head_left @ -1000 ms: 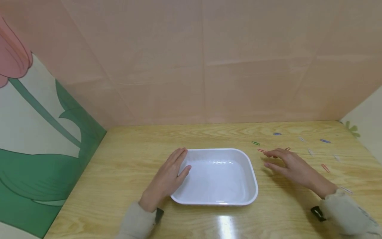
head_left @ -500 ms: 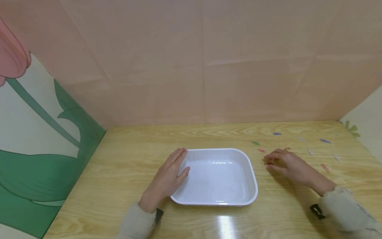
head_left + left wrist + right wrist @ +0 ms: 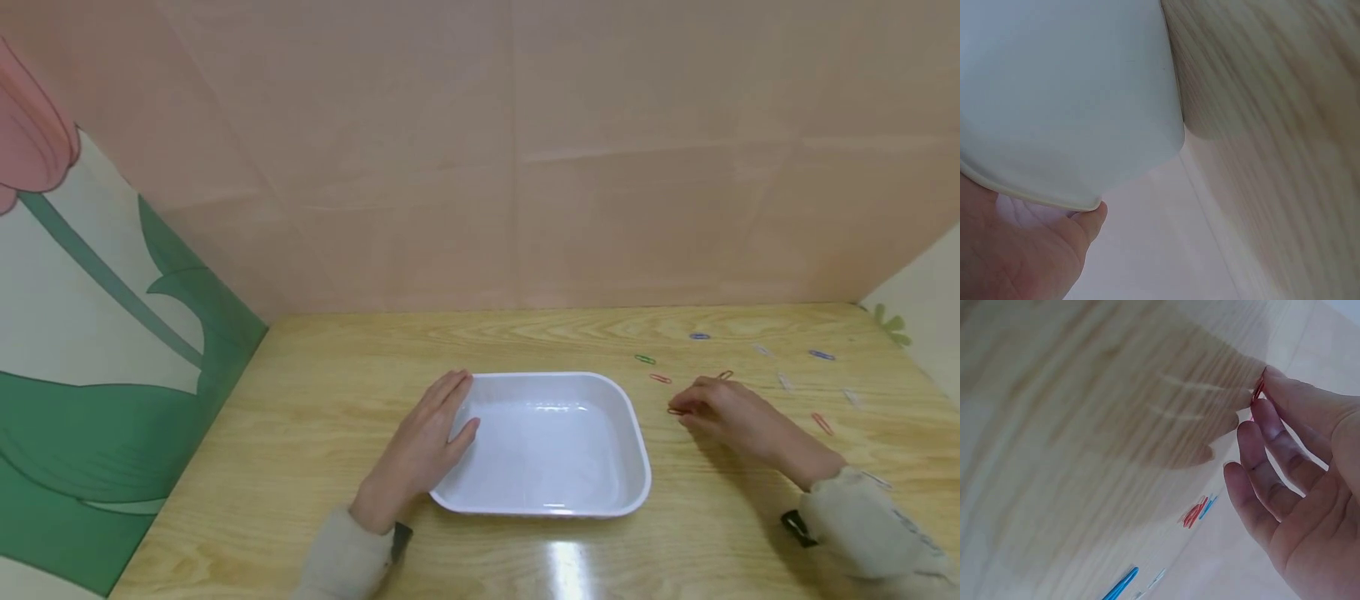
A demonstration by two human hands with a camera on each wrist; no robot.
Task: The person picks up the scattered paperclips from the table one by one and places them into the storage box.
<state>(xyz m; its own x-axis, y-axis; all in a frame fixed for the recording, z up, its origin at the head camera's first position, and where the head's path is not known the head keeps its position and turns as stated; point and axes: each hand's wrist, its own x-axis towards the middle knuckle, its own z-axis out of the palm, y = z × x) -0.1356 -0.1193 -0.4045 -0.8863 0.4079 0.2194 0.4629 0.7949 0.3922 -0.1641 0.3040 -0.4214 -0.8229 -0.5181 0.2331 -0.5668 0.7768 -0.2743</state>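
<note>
My left hand (image 3: 420, 442) rests with straight fingers along the left rim of a white rectangular tray (image 3: 547, 458), its thumb reaching over the inside. In the left wrist view, fingertips touch the rim of the tray (image 3: 1085, 112). To the right of the tray, my right hand (image 3: 731, 421) is low over the table, pinching a dark red paper clip (image 3: 674, 411) between thumb and fingers. The right wrist view shows that red paper clip (image 3: 1258, 389) at the fingertips, with the other fingers spread loosely.
On the wooden table (image 3: 322, 400), a green paper clip (image 3: 645, 359), a red clip (image 3: 661, 378), blue clips (image 3: 822, 355) and pale clips (image 3: 852, 397) lie scattered around the right hand. A pinkish backdrop (image 3: 510, 167) rises behind the table.
My right hand's thumb and fingers have come together on the dark red paper clip, which was hidden beneath them at first. The left hand and tray have stayed in place.
</note>
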